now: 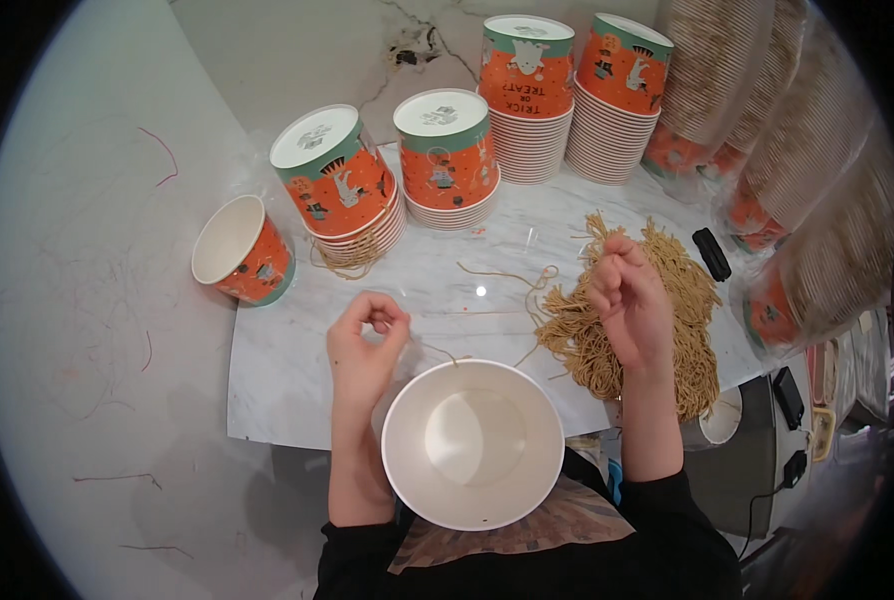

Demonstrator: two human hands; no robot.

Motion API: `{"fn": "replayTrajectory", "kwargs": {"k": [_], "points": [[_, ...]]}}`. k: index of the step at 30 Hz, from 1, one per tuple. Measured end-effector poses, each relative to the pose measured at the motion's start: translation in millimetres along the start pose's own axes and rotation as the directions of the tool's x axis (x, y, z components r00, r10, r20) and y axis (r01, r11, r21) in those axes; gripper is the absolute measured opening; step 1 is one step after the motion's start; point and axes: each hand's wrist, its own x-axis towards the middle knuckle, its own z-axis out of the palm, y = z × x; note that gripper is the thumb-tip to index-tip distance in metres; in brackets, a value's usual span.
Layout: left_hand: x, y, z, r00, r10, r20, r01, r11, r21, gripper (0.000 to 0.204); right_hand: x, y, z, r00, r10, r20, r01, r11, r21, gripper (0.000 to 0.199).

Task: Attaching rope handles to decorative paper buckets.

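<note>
1. White inside, a round paper tub (473, 445) faces mouth up in front of your body, between your forearms, by the near edge of the marble-patterned tabletop (277, 380)
2. Your left hand (367, 335) has thumb and fingertips together, clamped on a thin tan strand (433, 348) that runs to the tub's far rim
3. Your right hand (632, 305) is raised over the heap of tan cord (695, 325), fingers curled; whether they grip anything, you cannot tell from this view
4. Looped cord (539, 300) lies between your hands, just left of the heap
5. Past your left hand, an open orange tub (267, 262) stands beside an upside-down stack (342, 185) with cord at its lower rims
6. Right of the heap, you have a small black object (711, 254) and bagged tubs (817, 190)
</note>
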Motion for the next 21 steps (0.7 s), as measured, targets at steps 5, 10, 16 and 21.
{"fn": "replayTrajectory", "kwargs": {"k": [5, 10, 16, 21], "points": [[19.5, 13.5, -7.8, 0.917, 0.204, -0.344, -0.151, 0.973, 0.175, 0.009, -14.4, 4.7, 34.6, 0.986, -0.054, 0.157, 0.086, 0.975, -0.206, 0.020], [4.4, 48.7, -18.6, 0.951, 0.299, -0.080, -0.284, 0.945, 0.164, 0.019, -28.0, 2.7, 48.9, 0.958, -0.053, 0.282, 0.183, 0.870, -0.457, 0.020], [-65.1, 114.2, -4.4, 0.874, 0.414, 0.255, -0.479, 0.822, 0.308, 0.040, -77.4, -6.7, 85.1, 0.918, 0.142, 0.370, 0.139, 0.759, -0.636, 0.024], [-88.8, 112.2, -4.6, 0.730, 0.623, 0.283, -0.681, 0.698, 0.222, 0.038, -93.6, -14.7, 95.2, 0.796, 0.319, 0.514, 0.274, 0.568, -0.776, 0.034]]}}
